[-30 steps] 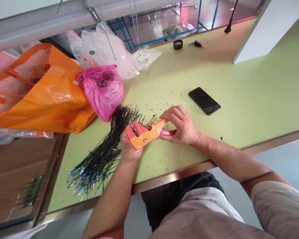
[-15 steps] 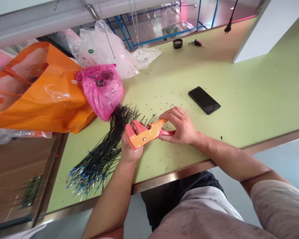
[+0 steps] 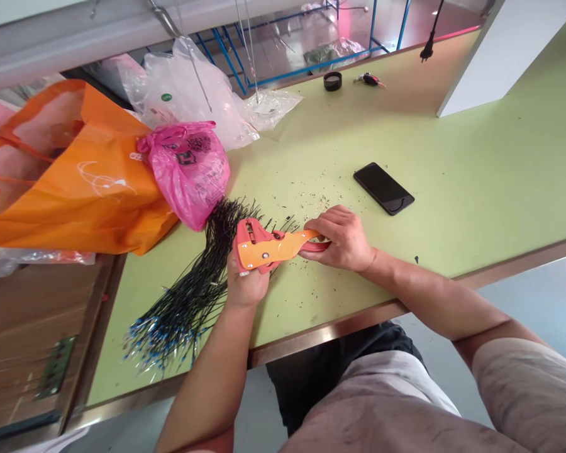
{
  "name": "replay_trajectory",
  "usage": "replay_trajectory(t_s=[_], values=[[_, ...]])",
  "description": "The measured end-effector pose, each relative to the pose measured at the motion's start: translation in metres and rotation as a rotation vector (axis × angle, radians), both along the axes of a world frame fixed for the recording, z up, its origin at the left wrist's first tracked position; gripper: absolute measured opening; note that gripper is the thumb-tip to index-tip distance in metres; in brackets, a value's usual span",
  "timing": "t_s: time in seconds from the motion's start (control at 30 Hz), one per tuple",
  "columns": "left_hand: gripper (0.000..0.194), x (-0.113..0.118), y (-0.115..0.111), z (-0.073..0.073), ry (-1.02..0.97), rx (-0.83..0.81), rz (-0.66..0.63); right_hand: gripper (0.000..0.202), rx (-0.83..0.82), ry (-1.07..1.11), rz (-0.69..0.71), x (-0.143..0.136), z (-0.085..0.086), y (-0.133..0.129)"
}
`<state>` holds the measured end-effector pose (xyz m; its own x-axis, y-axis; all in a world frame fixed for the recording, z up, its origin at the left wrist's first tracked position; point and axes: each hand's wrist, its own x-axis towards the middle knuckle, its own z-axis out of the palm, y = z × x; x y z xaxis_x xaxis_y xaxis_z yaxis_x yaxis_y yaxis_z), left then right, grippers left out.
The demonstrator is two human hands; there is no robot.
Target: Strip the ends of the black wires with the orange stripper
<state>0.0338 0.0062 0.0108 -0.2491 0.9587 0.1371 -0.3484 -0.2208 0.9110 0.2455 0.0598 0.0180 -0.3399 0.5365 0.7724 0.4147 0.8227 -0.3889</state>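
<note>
An orange-and-red wire stripper (image 3: 283, 246) is held over the table, its head pointing left. My right hand (image 3: 344, 242) is closed around its handles, which sit near each other. Behind and below the tool's head is my left hand (image 3: 248, 286). It looks closed, but the stripper covers its fingers and whatever they hold. To the left of my left hand, a long bundle of thin black wires (image 3: 191, 277) lies on the table, with blue and shiny ends (image 3: 158, 340) toward the near edge. A few wire ends stick out just beyond the stripper.
A pink plastic bag (image 3: 193, 176) and a large orange bag (image 3: 108, 189) stand at the left, with clear plastic bags behind. A black phone (image 3: 383, 189) lies at the right. Small scraps (image 3: 316, 201) dot the green tabletop (image 3: 476, 189). Farther back are a black ring-shaped object (image 3: 332, 81) and keys (image 3: 370, 79).
The stripper's handles have come closer together in my right hand. Its head has turned slightly and shifted a little up and left. The whole view has shifted slightly.
</note>
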Motion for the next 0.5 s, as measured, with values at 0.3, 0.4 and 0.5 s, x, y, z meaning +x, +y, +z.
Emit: replay_trajectory(t_s=[0.3, 0.4, 0.5], values=[[0.048, -0.0019, 0.0022, 0.0031, 0.029, -0.036, 0.052, 0.051, -0.06, -0.039, 0.024, -0.0001, 0.0052, -0.0023], [0.049, -0.0015, 0.0002, 0.0021, 0.0, -0.047, 0.015, 0.05, -0.089, -0.042, 0.022, -0.0006, 0.003, -0.0018], [0.05, -0.0031, -0.0006, -0.0016, -0.028, -0.041, -0.007, 0.049, -0.095, -0.04, 0.014, -0.0009, 0.0028, -0.0017]])
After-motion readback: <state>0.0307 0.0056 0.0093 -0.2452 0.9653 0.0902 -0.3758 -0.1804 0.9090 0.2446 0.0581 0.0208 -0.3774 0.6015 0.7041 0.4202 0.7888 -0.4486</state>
